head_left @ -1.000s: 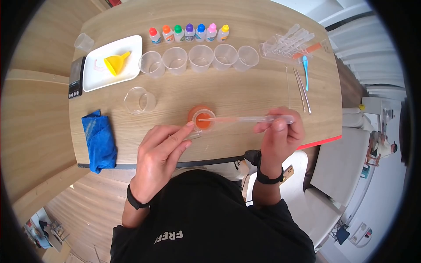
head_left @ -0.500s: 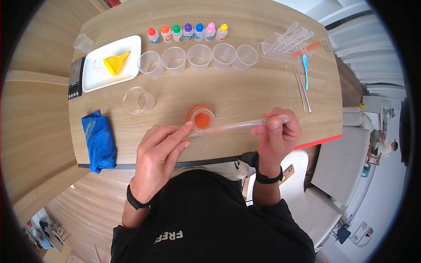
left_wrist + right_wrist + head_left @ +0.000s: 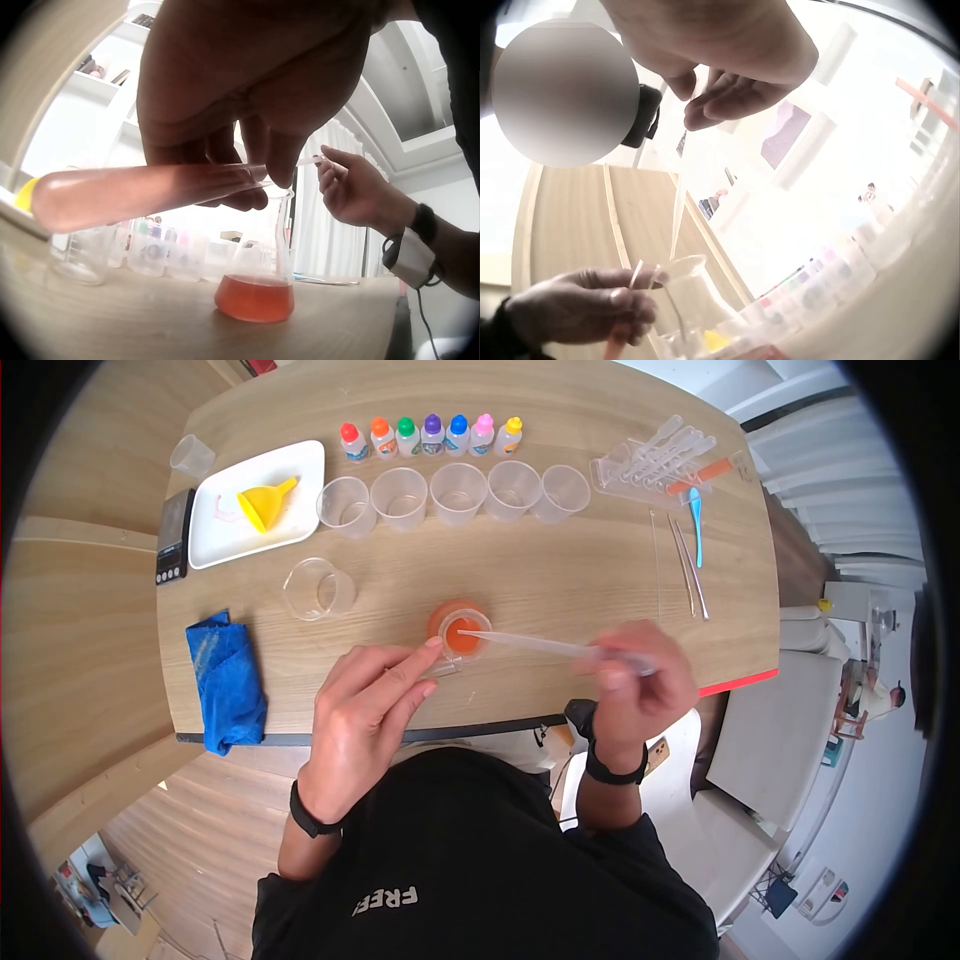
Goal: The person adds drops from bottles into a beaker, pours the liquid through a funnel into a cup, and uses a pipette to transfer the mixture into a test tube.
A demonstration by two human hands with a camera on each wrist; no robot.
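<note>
In my left hand [image 3: 362,705] I grip a test tube [image 3: 112,195] of orange-red liquid, tilted close to level in the left wrist view. Its mouth end is by the neck of a conical flask [image 3: 255,298], which stands on the table with orange liquid at the bottom. My right hand [image 3: 645,680] holds a clear plastic dropper [image 3: 535,644] by its bulb end. The dropper slants down to the left, and its tip is at the flask's mouth; the right wrist view shows its thin end reaching inside the glass.
Behind the flask stand a glass beaker [image 3: 320,590], a row of plastic cups [image 3: 458,492] and several colour bottles [image 3: 432,438]. At left lie a blue cloth [image 3: 228,685], a white tray [image 3: 205,540] with a yellow funnel [image 3: 262,507], and a scale [image 3: 174,540]. A test tube rack [image 3: 640,480] stands right.
The dropper tip went from the flask's mouth down to the test tube's mouth, then back to the flask. Orange liquid seen earlier in its stem no longer shows. My left hand stayed put.
</note>
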